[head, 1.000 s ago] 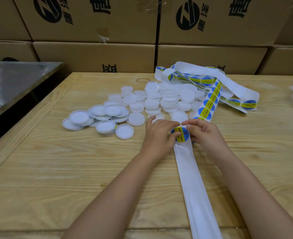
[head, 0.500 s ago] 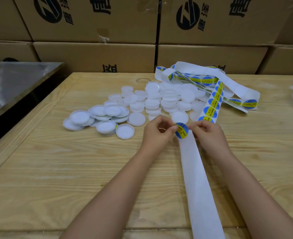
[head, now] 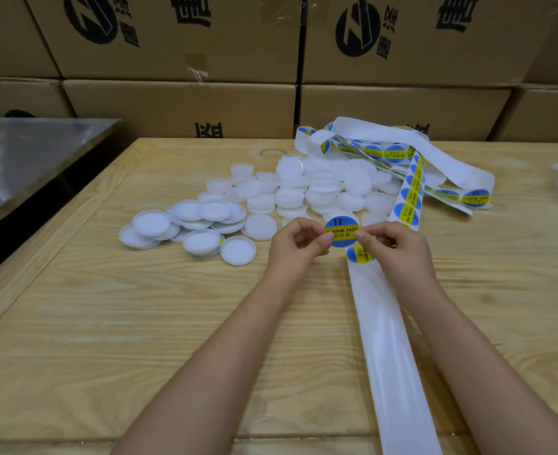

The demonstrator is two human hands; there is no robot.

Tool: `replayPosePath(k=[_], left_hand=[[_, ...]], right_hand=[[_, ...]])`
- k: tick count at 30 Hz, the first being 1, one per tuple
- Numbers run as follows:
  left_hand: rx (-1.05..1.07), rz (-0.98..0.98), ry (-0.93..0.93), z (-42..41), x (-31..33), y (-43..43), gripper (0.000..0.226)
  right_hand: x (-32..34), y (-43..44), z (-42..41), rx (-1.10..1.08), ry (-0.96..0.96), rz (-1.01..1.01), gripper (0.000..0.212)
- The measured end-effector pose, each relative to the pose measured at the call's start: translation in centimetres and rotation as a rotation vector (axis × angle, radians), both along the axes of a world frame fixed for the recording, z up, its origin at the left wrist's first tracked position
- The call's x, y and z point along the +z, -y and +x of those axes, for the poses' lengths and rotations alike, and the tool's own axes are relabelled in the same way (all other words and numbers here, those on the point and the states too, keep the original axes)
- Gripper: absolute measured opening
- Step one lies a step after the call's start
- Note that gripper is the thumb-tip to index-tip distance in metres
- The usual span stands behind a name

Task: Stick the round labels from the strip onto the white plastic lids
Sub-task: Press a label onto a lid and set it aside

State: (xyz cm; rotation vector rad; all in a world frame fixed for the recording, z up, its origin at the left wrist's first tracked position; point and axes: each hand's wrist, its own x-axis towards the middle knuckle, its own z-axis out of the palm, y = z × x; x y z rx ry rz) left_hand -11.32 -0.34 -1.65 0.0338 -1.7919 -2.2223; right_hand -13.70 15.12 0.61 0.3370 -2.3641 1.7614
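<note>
Left of left hand (head: 295, 247): cluster of lids (head: 202, 241), hollow side up, yellow sliver under one, perhaps labelled ones, cannot confirm.
Left hand: fingertips curled, pinching left edge of peeled label (head: 341, 232).
Right hand (head: 394, 246): pinching its right edge; label off table, on no lid yet.
Beyond both hands: heap of bare lids (head: 323, 188).
Under right hand: strip (head: 386, 339), emptied backing toward body, unused labels (head: 409, 198) beyond.
Judgement: most work left.

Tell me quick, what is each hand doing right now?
Left hand: pinching the left edge of the round label.
Right hand: pinching its right edge.
</note>
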Motion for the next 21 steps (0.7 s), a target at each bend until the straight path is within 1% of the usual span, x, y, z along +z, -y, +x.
replayPosePath(k=[1, 3, 6, 7, 9, 10, 11, 13, 15, 17, 19, 21], left_hand=[[0.013, -0.043, 0.002, 0.0, 0.0, -0.1, 0.015], [0.123, -0.261, 0.003, -0.1, -0.2, -0.2, 0.012], [0.320, -0.610, 0.023, -0.5, -0.6, 0.3, 0.039], [0.359, -0.742, 0.042, -0.8, -0.9, 0.7, 0.043], [0.391, -1.067, 0.099, -1.1, -1.4, 1.6, 0.045], [0.389, -1.185, 0.127, -1.2, -1.6, 1.9, 0.045], [0.386, -1.252, 0.153, -1.3, -1.7, 2.0, 0.045], [0.392, -1.322, 0.172, -1.4, -1.8, 1.9, 0.044], [0.404, -1.362, 0.148, -1.4, -1.9, 1.7, 0.032], [0.411, -1.347, 0.141, -1.3, -1.8, 1.9, 0.020], [0.420, -1.333, 0.133, -1.1, -1.6, 2.1, 0.014], [0.377, -1.298, 0.088, -0.9, -1.2, 2.4, 0.011]], right_hand=[[-0.1, 0.0, 0.0, -0.006, 0.015, -0.018, 0.008], [-0.2, 0.0, 0.0, -0.027, 0.016, -0.005, 0.013], [-0.4, 0.2, 0.0, -0.065, -0.009, 0.022, 0.018], [-0.5, 0.1, 0.0, -0.076, -0.013, 0.011, 0.017], [-0.4, 0.0, 0.0, -0.089, -0.013, -0.026, 0.011], [-0.3, 0.0, 0.0, -0.097, -0.011, -0.043, 0.008], [-0.3, 0.0, 0.0, -0.106, -0.010, -0.055, 0.007], [-0.2, 0.0, 0.1, -0.121, -0.013, -0.078, 0.007], [-0.1, -0.1, 0.1, -0.125, -0.028, -0.098, 0.007], [0.0, 0.0, 0.2, -0.110, -0.057, -0.100, 0.008], [0.0, 0.0, 0.3, -0.087, -0.091, -0.078, 0.011], [0.0, 0.1, 0.4, -0.068, -0.140, -0.033, 0.020]])
